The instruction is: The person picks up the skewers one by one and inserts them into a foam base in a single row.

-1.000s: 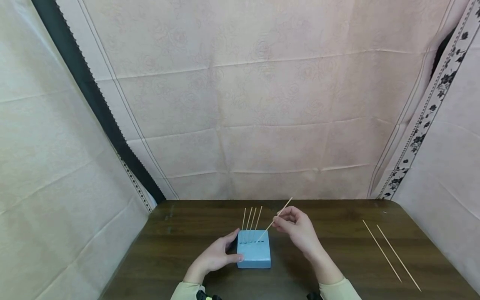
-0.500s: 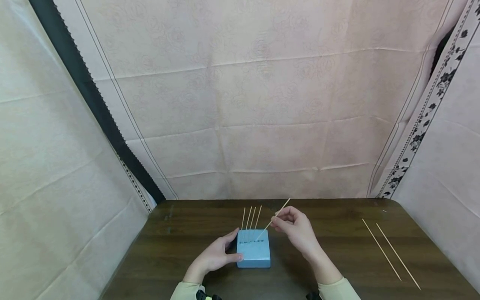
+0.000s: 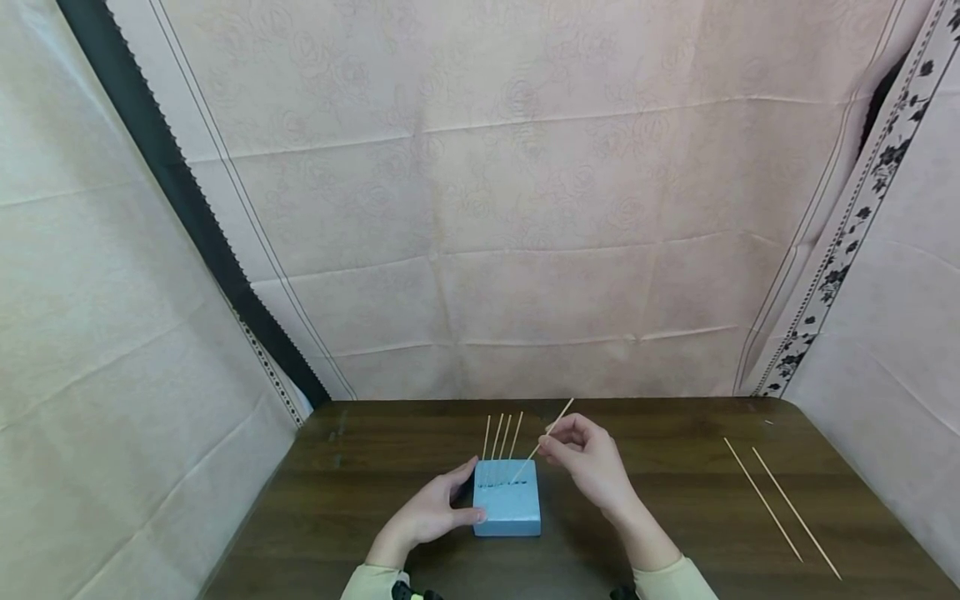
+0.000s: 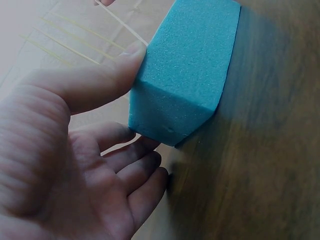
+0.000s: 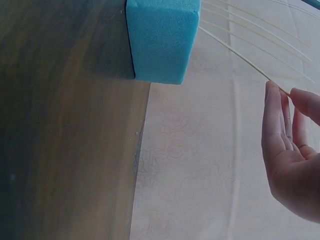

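A light-blue foam block (image 3: 508, 507) rests on the table, a row of small dark marks across its top. My left hand (image 3: 433, 508) grips its left side, with the thumb (image 4: 107, 75) on one face and the fingers on another. Several thin wooden skewers (image 3: 495, 437) stand in the block, leaning slightly. At the block's right, my right hand (image 3: 595, 467) pinches another skewer (image 5: 235, 51) between thumb and fingertips. That skewer slants down to the left, its lower end at the block's top near the row of marks; how deep it sits I cannot tell.
Two loose skewers (image 3: 797, 513) lie side by side on the dark wooden table (image 3: 675, 500), to the right of my right arm. Pale cloth (image 3: 525, 208) hangs behind the table and along both sides.
My right hand has shifted slightly left, and the upper end of its skewer has swung a little left and down. The left hand and block have hardly moved.
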Demonstrator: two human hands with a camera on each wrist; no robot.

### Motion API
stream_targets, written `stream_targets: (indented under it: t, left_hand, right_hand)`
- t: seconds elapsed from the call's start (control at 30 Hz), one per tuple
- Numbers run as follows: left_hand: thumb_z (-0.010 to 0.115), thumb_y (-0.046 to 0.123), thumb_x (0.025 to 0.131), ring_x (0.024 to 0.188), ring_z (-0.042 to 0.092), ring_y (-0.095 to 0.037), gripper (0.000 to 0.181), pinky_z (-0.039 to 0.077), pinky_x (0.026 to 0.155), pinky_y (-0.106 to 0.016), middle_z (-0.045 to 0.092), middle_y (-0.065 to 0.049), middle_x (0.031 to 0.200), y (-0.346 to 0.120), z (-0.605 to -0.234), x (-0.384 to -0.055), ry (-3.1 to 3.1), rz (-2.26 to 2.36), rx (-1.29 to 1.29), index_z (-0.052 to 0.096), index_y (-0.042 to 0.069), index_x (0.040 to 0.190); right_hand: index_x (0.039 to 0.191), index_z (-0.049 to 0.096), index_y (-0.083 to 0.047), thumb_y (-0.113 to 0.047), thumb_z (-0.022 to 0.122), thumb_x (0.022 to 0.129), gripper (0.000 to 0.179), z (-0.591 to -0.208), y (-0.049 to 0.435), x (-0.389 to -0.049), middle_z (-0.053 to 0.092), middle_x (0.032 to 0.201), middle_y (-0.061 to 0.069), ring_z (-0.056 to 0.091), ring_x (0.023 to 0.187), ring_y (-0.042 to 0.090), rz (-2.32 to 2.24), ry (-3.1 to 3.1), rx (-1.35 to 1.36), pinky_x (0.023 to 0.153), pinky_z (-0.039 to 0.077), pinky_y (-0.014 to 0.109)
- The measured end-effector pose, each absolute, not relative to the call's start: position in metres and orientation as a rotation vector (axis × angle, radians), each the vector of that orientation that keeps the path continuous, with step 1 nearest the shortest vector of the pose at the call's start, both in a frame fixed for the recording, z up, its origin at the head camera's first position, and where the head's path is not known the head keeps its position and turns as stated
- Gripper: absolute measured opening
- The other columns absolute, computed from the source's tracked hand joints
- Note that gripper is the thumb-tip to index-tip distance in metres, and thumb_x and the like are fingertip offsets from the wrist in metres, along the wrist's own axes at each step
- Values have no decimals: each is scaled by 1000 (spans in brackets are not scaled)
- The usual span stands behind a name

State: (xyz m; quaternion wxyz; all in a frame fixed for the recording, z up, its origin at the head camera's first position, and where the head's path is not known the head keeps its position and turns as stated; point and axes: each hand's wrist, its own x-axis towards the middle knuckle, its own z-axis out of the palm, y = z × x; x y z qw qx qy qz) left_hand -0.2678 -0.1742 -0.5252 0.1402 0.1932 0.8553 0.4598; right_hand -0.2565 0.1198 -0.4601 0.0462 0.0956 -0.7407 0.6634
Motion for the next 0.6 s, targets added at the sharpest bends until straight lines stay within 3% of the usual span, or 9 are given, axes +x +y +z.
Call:
stream_targets:
  t: [0.37,0.6]
  left_hand:
    - [84,33,95,157,32,-40,94,28,124,-63,32,-16,172,-174,-526,-268,2457,1348,551,33,1,166]
    - [84,36,94,156,34,-40,94,29,124,-64,33,-16,172,-174,-526,-268,2465,1336,545,33,2,167]
  right_hand:
    - [109,70,-3,-8,80,98,16,-460,117,-257,77,97,11,77,87,23,2002,-2248,277,81,65,32]
    - [108,71,-5,-9,81,96,16,-462,115,-258,77,96,8,78,88,31,1998,-2253,273,81,65,36]
